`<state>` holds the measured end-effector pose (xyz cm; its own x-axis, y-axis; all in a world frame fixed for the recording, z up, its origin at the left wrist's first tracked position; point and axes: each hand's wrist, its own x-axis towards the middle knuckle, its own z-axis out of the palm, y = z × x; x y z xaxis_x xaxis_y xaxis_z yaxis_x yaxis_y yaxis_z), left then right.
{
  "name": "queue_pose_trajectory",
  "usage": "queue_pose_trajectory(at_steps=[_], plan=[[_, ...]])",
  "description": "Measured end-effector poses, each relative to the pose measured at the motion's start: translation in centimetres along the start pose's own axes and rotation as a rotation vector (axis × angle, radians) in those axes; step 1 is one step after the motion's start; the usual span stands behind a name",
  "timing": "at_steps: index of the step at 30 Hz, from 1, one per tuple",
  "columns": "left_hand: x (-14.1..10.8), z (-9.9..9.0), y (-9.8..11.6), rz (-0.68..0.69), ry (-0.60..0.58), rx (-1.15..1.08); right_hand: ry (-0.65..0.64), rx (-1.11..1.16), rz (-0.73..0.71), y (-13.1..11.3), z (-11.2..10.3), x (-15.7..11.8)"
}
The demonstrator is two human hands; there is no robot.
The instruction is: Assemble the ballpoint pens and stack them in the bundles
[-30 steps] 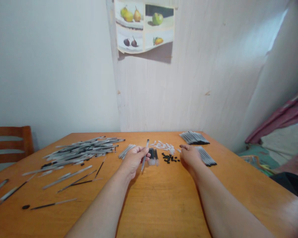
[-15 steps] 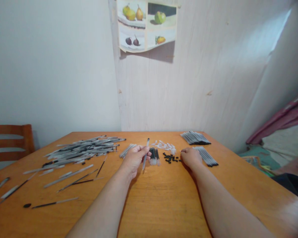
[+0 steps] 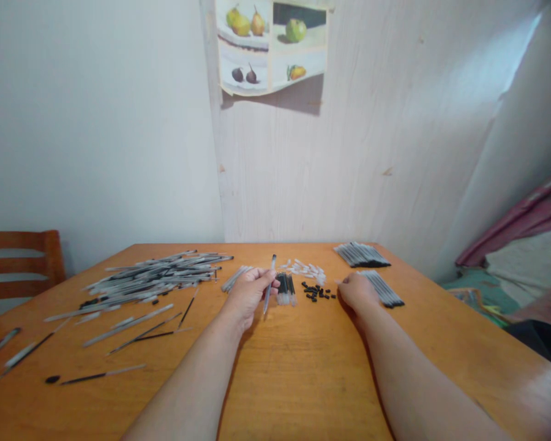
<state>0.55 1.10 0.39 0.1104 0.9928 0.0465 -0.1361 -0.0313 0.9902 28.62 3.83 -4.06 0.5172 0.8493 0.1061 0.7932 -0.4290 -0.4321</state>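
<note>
My left hand (image 3: 252, 294) pinches a pen (image 3: 270, 285) with a clear barrel and a black top end. The pen stands almost upright, its lower end pointing down toward me. Beside that hand lies a row of black refills (image 3: 285, 285) with pale ends. My right hand (image 3: 359, 293) rests low over the table, fingers curled together; whatever they may hold is hidden. Just left of its fingertips are small black plugs (image 3: 316, 293). Close on its other side is a neat row of pens (image 3: 386, 291) with black ends.
A large loose pile of pen parts (image 3: 151, 278) covers the table's left, with stray refills (image 3: 105, 375) nearer me. White caps (image 3: 305, 269) lie behind the plugs. Clear barrels (image 3: 235, 278) sit behind my left hand. Another pen stack (image 3: 362, 255) is at the back right.
My right hand has shifted slightly to the right, away from the black plugs. My left hand and the pen stay in nearly the same place.
</note>
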Motion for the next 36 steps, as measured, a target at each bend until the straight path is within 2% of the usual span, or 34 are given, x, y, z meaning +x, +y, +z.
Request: queue_pose_trajectory(at_steps=[5, 8, 10, 12, 14, 17, 20, 23, 27, 30, 36], plan=[[0.1, -0.2, 0.2, 0.026, 0.051, 0.006, 0.039, 0.086, -0.027, -0.6, -0.6, -0.4], [0.4, -0.4, 0.3, 0.064, 0.079, -0.016, 0.094, 0.175, -0.129, -1.7, -1.0, -0.8], [0.5, -0.6, 0.3, 0.086, 0.096, -0.046, 0.114, 0.349, -0.223, -2.7, -1.1, -1.5], [0.7, -0.6, 0.2, 0.101, 0.114, -0.077, 0.042, 0.635, -0.278, -3.8, -1.3, -2.7], [0.8, -0.7, 0.2, 0.108, 0.126, -0.106, -0.106, 0.838, -0.294, -5.0, -1.5, -4.1], [0.9, -0.9, 0.3, 0.109, 0.142, -0.149, -0.253, 0.966, -0.332, -6.3, -2.0, -6.1], [1.0, -1.0, 0.4, 0.103, 0.179, -0.196, -0.363, 0.977, -0.415, -7.1, -2.2, -7.6], [1.2, -1.2, 0.4, 0.110, 0.211, -0.245, -0.425, 0.888, -0.509, -7.5, -2.1, -8.6], [1.4, -1.3, 0.4, 0.146, 0.231, -0.284, -0.409, 0.721, -0.608, -7.9, -1.2, -9.4], [1.3, -1.3, 0.4, 0.146, 0.234, -0.298, -0.398, 0.623, -0.631, -8.2, -0.5, -9.9], [1.2, -1.0, 0.3, 0.127, 0.226, -0.303, -0.377, 0.642, -0.629, -8.6, 0.1, -10.2]])
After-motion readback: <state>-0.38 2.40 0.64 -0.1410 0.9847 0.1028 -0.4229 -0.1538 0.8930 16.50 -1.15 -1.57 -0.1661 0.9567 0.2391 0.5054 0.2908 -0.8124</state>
